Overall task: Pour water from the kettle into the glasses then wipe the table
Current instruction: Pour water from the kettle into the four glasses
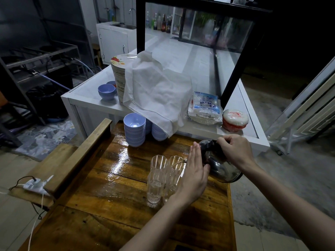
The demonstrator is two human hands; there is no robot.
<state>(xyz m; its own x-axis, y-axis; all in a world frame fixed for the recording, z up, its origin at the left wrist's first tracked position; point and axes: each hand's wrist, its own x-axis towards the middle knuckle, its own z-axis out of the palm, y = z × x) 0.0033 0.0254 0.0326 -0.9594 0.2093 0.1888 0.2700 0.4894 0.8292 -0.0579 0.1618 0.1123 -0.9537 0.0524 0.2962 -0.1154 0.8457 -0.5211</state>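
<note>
Several clear ribbed glasses (157, 178) stand together in the middle of the glossy wooden table (101, 201). A dark metal kettle (220, 169) is tilted to the left, its spout over the far right glass (176, 161), with a thin stream of water at the rim. My right hand (233, 149) is shut on the kettle's handle at the top. My left hand (194, 176) lies flat, fingers straight, against the kettle's side next to the spout, hiding part of the near right glass.
Stacks of lilac bowls (134, 129) stand at the table's far edge. Behind is a white counter (94, 104) with a plate stack (118, 78) under a white cloth (155, 89), packaged goods (205, 107) and a lidded tub (235, 119). A power strip (34, 184) lies on the left ledge.
</note>
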